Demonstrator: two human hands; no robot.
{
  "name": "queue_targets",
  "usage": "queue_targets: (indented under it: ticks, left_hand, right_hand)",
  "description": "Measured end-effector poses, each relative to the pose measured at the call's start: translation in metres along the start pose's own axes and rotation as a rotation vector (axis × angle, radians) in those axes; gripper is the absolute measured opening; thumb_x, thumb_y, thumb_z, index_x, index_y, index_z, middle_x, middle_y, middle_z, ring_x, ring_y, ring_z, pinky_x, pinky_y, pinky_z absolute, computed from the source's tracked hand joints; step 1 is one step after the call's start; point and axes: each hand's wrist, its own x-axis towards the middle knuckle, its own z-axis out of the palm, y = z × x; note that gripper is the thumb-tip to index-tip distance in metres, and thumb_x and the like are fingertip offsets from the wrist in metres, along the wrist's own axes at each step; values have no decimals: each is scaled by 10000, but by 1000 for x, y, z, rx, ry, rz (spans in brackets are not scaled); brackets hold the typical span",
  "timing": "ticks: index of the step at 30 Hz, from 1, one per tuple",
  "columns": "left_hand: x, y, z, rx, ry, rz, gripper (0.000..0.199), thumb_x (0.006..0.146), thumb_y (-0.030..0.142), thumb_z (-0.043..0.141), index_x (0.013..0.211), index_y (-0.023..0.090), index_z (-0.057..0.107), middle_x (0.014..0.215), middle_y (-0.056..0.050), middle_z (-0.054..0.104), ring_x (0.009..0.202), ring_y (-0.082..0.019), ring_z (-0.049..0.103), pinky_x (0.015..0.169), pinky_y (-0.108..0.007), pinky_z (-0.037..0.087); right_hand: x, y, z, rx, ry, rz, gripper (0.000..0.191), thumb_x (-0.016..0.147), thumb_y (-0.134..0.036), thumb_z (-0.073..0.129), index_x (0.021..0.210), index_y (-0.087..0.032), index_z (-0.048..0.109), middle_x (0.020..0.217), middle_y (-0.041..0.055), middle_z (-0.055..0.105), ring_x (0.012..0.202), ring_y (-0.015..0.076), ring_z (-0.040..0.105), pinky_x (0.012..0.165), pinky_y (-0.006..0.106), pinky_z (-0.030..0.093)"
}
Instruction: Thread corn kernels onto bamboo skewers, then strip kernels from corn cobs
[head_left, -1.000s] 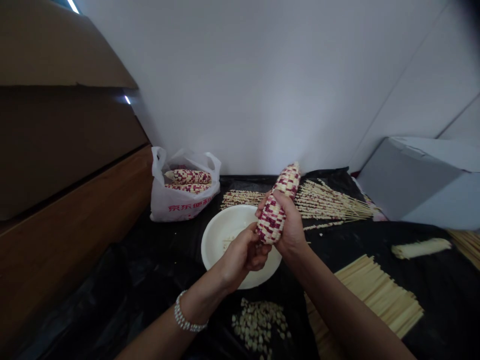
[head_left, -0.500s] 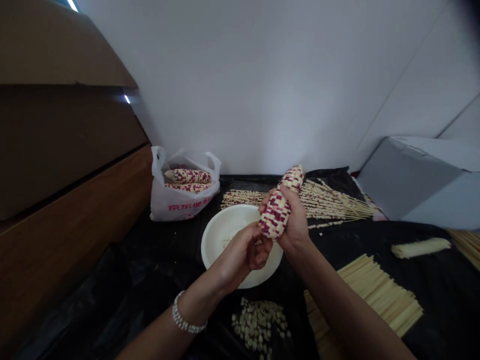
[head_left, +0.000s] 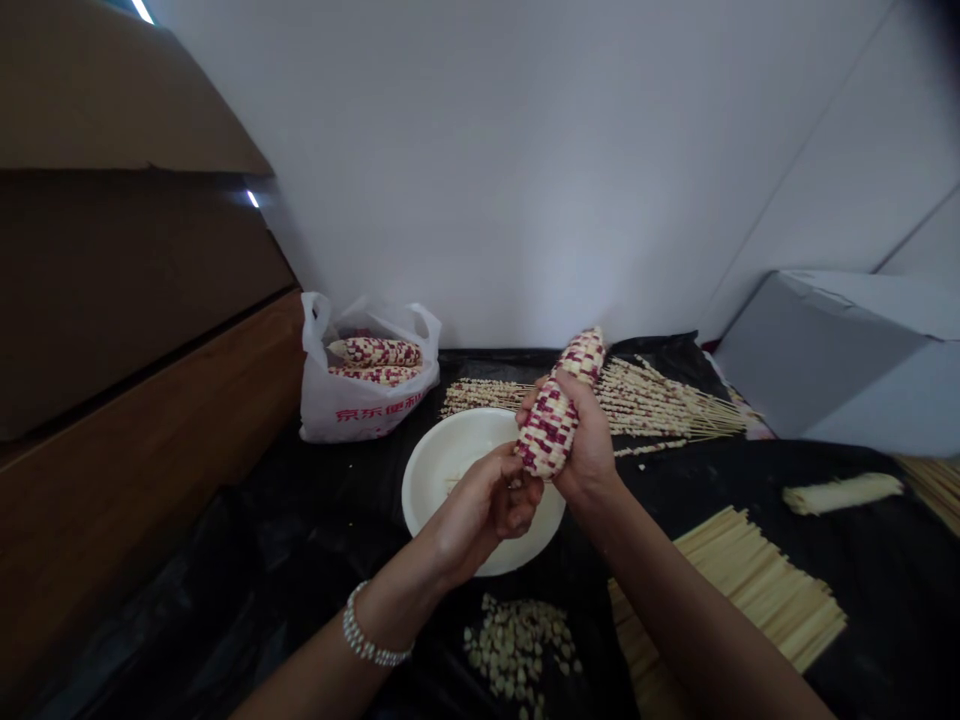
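My right hand (head_left: 589, 440) is wrapped round an ear of corn (head_left: 550, 430) with cream and dark purple kernels, which tilts up and away to the right. At its lower end my left hand (head_left: 495, 505) has curled fingers, thumb and fingertips closed against the kernels. Its palm is partly hidden, so small loose kernels there cannot be made out. Both hands are over a white bowl (head_left: 427, 480), where a few thin pale bits lie. More ears of corn (head_left: 379, 352) rest in a white plastic bag (head_left: 352, 415) at the left.
Behind the bowl lie many sticks threaded with kernels (head_left: 652, 405). A bundle of bare sticks (head_left: 765, 580) is at the right, near a bare cob (head_left: 844, 494). Loose pale pieces (head_left: 517, 645) are scattered on black plastic sheeting (head_left: 300, 560). A white box (head_left: 862, 370) stands against the wall.
The ear of corn and both hands have shifted very slightly left in the picture. The grip looks the same, and the other things stay where they were.
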Motion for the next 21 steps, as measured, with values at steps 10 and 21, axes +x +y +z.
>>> queue_targets:
  ticks: [10, 21]
  left_hand:
    - [2, 0, -5, -52, 7, -58, 149, 752, 170, 463, 898, 174, 486, 670, 29, 489, 420, -28, 292, 438, -196, 148]
    - [0, -3, 0, -37, 40, 21, 210, 664, 73, 476, 855, 154, 504, 645, 35, 472, 424, -25, 316, 442, -206, 174]
  right_hand:
    - [-7, 3, -1, -83, -69, -35, 247, 679, -397, 720, 772, -195, 611, 616, -11, 643, 515, 128, 590, 426, 228, 467]
    - [-2, -4, 2, -21, -54, 11, 243, 694, -423, 675, 732, -210, 564, 586, -19, 631, 540, 136, 613, 478, 240, 487]
